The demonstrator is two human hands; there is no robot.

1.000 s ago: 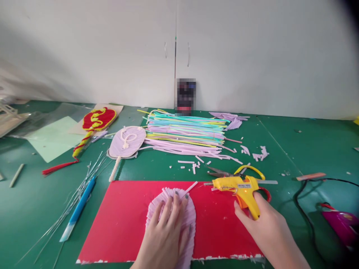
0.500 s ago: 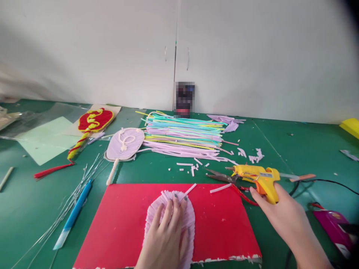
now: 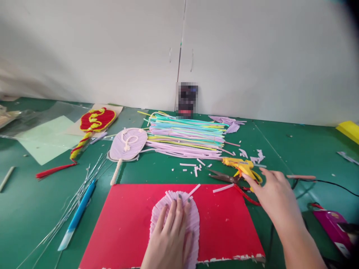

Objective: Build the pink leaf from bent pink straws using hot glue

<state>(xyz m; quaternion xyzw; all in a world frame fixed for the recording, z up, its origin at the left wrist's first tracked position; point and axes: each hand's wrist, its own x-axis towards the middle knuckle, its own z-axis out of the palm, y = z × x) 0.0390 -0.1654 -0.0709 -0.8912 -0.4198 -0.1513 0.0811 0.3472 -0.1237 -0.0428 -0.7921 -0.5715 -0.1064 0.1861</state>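
My left hand [image 3: 171, 229] lies flat on a lilac oval panel [image 3: 193, 224] of side-by-side strips, its fingers stretched out and covering much of it. The panel rests on a red board [image 3: 126, 220], and a loose lilac strip [image 3: 195, 189] juts out past its upper edge. At the right, my right hand [image 3: 276, 190] is beside a yellow hot glue gun [image 3: 238, 163], thumb and fingers apart. The glue gun lies by the scissors [image 3: 224, 176], its nozzle pointing left. Whether the thumb still touches its handle is hard to see.
Bundled pastel stems [image 3: 185, 134] lie across the back, with lilac offcuts [image 3: 195, 170] in front. Leftward are a lilac fan [image 3: 127, 144], a red-and-yellow fan [image 3: 98, 119], thin wires [image 3: 74, 200] and a blue tube [image 3: 78, 213]. A purple device [image 3: 333, 228] sits at right.
The glue gun has moved left and away from me and now lies down beyond the scissors. My right hand's fingers have come off its grip. My left hand stays on the lilac panel.
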